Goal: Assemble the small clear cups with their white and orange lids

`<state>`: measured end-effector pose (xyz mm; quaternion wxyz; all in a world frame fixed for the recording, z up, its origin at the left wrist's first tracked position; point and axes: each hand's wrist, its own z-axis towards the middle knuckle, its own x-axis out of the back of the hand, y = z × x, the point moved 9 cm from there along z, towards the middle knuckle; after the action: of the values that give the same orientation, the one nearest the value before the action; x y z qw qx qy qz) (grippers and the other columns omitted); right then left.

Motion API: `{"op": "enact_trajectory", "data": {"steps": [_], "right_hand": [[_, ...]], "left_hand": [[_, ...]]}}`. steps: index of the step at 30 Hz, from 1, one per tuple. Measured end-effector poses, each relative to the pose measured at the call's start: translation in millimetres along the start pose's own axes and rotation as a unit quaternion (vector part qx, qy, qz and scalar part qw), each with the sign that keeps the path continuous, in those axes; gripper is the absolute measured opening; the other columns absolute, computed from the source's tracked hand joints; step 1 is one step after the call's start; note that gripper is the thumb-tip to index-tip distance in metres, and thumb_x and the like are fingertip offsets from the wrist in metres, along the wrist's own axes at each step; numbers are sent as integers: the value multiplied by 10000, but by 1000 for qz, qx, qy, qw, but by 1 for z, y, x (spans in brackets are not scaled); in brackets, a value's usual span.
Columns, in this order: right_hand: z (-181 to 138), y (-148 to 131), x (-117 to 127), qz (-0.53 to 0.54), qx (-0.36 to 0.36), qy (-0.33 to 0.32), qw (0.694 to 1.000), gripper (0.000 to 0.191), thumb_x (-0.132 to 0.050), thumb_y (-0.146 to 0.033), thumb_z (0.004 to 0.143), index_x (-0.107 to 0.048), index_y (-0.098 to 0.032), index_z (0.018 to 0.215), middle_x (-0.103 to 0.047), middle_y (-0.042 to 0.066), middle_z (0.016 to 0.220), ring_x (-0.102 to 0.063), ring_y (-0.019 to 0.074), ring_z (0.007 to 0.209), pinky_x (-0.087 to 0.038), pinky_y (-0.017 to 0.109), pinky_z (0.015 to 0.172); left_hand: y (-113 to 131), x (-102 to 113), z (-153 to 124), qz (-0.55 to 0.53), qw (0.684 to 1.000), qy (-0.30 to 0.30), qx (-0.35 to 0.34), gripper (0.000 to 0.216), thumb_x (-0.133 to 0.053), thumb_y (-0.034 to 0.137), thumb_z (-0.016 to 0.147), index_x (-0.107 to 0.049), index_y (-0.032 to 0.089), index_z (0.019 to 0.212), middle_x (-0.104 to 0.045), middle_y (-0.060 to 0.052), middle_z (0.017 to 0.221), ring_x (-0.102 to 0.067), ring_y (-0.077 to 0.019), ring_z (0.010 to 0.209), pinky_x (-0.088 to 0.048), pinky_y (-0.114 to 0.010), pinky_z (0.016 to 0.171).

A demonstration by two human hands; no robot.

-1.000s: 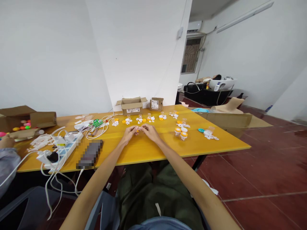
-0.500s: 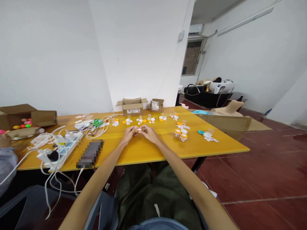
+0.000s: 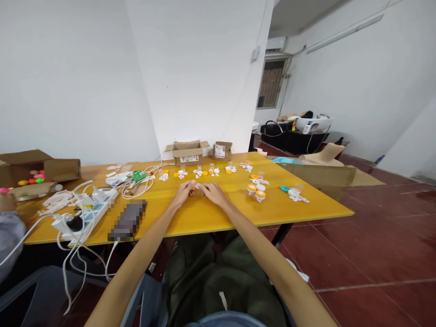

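Note:
My left hand (image 3: 184, 192) and my right hand (image 3: 210, 191) meet over the middle of the yellow table (image 3: 204, 215). Between their fingertips is a small white plastic part with a bit of orange (image 3: 195, 184), mostly covered by the fingers. Both hands are closed around it. Beyond them lie several small sets of white parts (image 3: 214, 171) with orange rings and clear cups. To the right stand small assembled pots with orange and white lids (image 3: 260, 195). Farther right is a teal ring (image 3: 284, 189) beside white parts (image 3: 299, 196).
Two cardboard boxes, one open (image 3: 188, 153) and one smaller (image 3: 222, 151), stand at the back. On the left are a power strip (image 3: 98, 212) with tangled cables, a phone-like device (image 3: 127, 221) and a box of coloured balls (image 3: 63, 168). A co-worker's sleeve (image 3: 12, 236) shows at far left.
My right hand has turned slightly, its fingers now closer over the small part and nearer my left hand. The loose parts on the table stay where they were.

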<state>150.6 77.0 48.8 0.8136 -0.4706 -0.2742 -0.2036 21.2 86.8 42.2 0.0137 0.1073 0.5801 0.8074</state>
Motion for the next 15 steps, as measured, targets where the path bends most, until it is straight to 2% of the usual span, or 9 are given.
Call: {"op": "enact_trajectory", "data": {"steps": [6, 11, 15], "right_hand": [[-1, 0, -3, -21, -7, -7, 1000, 280, -704, -510, 802, -662, -234, 790, -707, 11, 765, -633, 189, 714, -408, 262, 615], [0, 2, -6, 3, 13, -2, 1000, 290, -734, -445, 771, -628, -250, 958, -689, -9, 810, -625, 186, 721, -434, 276, 636], [2, 3, -8, 24, 39, 8, 999, 253, -707, -385, 801, -606, -252, 991, -683, -12, 831, -624, 181, 728, -457, 286, 671]], "left_hand": [[-1, 2, 1, 3, 1000, 11, 6, 541, -667, 696, 748, -707, 156, 754, -659, -23, 703, -524, -133, 608, -422, -257, 569], [-2, 2, 1, 7, 1000, 14, 9, 528, -672, 683, 749, -691, 156, 726, -593, 6, 611, -511, -135, 585, -414, -258, 561], [-2, 1, 2, 2, 1000, 11, 11, 530, -677, 689, 737, -675, 160, 720, -565, 16, 588, -504, -134, 575, -411, -260, 557]]}}
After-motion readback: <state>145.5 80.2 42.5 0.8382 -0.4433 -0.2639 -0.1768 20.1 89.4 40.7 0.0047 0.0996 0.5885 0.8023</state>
